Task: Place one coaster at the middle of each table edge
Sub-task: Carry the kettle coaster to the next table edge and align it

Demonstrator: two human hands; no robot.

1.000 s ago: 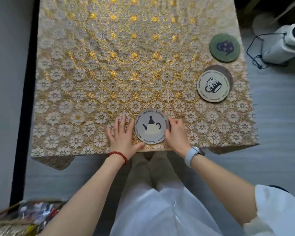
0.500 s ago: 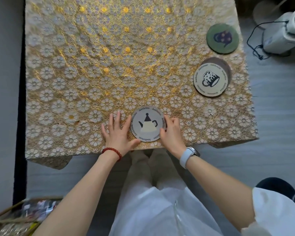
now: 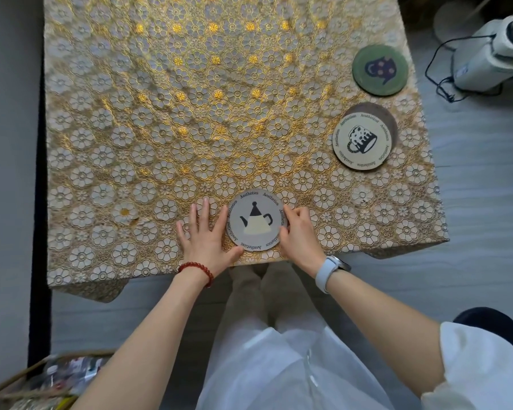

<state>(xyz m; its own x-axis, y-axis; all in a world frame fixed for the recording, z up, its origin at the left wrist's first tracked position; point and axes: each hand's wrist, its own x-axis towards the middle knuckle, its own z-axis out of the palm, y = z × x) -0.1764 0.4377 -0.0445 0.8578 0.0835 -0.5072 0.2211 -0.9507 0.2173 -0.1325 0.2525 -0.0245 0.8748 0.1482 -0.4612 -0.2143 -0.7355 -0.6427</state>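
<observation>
A round grey coaster with a teapot picture (image 3: 256,220) lies flat near the middle of the table's near edge. My left hand (image 3: 205,237) rests flat on the cloth against the coaster's left rim, fingers spread. My right hand (image 3: 299,232) touches its right rim with curled fingers. On the right side of the table a cream coaster with a mug picture (image 3: 362,142) lies on top of a brown coaster (image 3: 379,112). Beyond them sits a green coaster (image 3: 380,70).
The square table (image 3: 190,99) is covered with a gold floral cloth. A white appliance with a black cable (image 3: 486,54) stands on the floor at the right. A basket of clutter (image 3: 42,383) sits on the floor at the lower left. A grey wall runs along the left.
Both hands stay on either side of the teapot coaster, which shows no real shift on the cloth. The camera has moved a little, so the table sits differently in view.
</observation>
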